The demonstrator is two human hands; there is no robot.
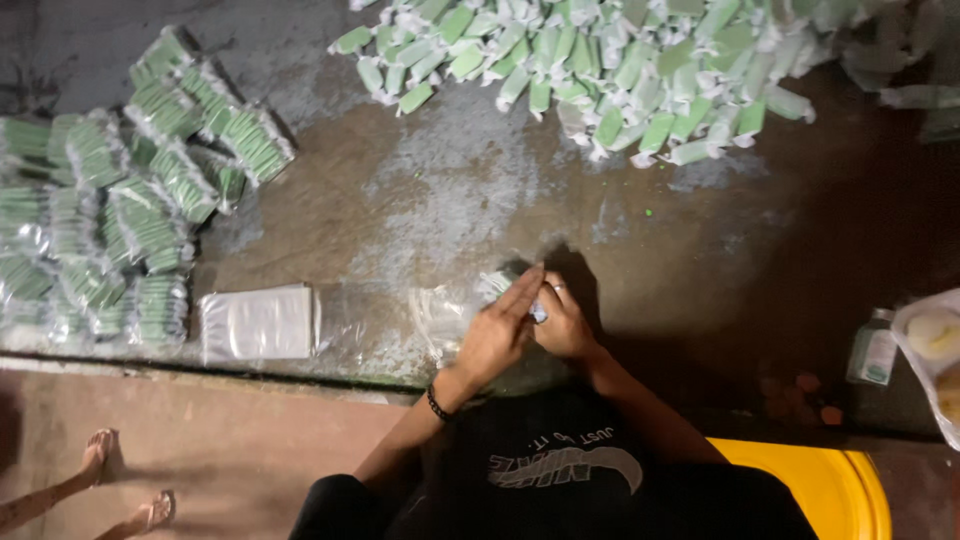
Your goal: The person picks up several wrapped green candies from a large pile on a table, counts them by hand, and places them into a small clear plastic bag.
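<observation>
My left hand (pixel 497 330) and my right hand (pixel 563 322) meet over a worn table (pixel 430 210), close to its front edge. Both hands pinch a small clear plastic bag (pixel 448 312) holding green wrapped pieces. A dark bead bracelet sits on my left wrist and a ring on my right hand. A big heap of loose green wrapped pieces (pixel 620 70) lies at the far side of the table. Filled bags of green pieces (pixel 130 210) are piled at the left.
A flat stack of empty clear bags (pixel 258 323) lies left of my hands. A small bottle (pixel 873 350) and a bag with round pale things (pixel 935 350) stand at the right. A yellow seat (pixel 820 485) is under me. Another person's feet (pixel 120 480) show at lower left.
</observation>
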